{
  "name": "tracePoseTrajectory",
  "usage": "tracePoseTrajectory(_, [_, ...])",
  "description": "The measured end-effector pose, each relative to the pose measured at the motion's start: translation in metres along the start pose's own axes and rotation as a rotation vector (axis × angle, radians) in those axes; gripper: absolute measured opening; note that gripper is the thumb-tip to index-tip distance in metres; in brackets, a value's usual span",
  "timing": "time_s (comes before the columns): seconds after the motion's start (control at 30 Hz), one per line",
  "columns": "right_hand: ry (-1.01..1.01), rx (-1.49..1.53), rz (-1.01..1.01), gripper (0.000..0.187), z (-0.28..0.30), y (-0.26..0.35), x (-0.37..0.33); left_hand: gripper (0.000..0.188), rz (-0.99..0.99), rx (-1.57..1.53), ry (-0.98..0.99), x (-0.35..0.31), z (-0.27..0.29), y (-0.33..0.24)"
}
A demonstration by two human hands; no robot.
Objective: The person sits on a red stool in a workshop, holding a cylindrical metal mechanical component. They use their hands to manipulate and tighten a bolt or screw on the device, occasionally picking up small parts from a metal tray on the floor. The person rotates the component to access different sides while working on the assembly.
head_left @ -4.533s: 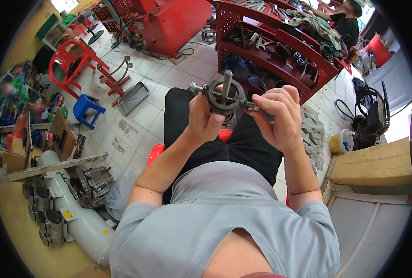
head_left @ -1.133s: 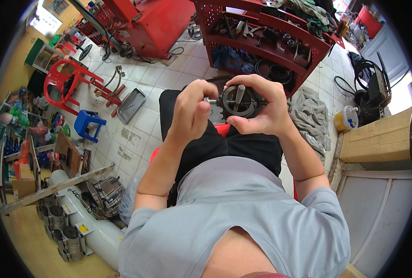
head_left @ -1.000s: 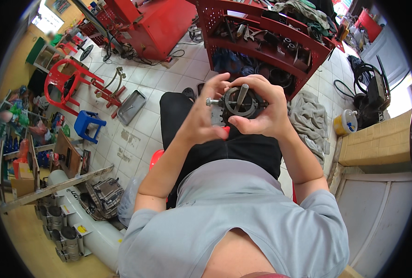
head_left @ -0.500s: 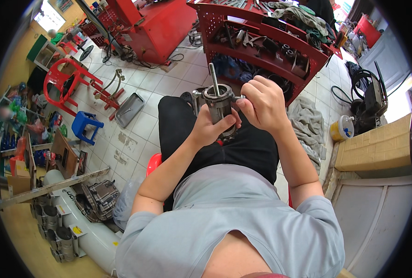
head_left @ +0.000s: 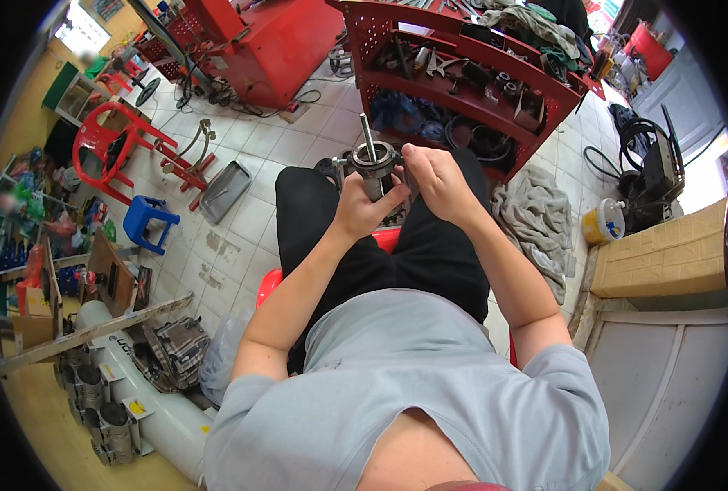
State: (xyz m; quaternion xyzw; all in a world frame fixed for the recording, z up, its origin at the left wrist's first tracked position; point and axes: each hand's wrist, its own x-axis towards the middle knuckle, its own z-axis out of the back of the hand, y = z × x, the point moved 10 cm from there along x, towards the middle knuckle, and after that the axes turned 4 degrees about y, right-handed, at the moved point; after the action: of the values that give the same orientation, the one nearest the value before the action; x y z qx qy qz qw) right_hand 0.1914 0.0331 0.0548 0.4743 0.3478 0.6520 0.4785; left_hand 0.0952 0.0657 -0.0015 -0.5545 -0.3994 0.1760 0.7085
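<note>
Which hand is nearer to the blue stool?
Left. The left hand, around the metal part, is right of the blue stool; the right hand is farther right, by the part's right side.

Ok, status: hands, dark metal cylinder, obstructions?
Left hand gripping dark metal cylinder; right hand at its right rim, grip unclear. Slim silver metal rod protrudes from its top. No obstruction visible.

Grey metal cylinder (head_left: 375, 187), open end up, rod (head_left: 367, 133) jutting out.
</note>
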Motion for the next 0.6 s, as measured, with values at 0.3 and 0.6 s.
tracePoseTrajectory(0.3, [0.063, 0.110, -0.132, 0.050, 0.002, -0.037, 0.030, 0.026, 0.077, -0.017, -0.037, 0.024, 0.013, 0.036])
tracePoseTrajectory(0.6, [0.080, 0.280, -0.194, 0.051, 0.001, -0.072, 0.038, 0.014, -0.095, -0.007, -0.030, 0.029, 0.019, 0.032])
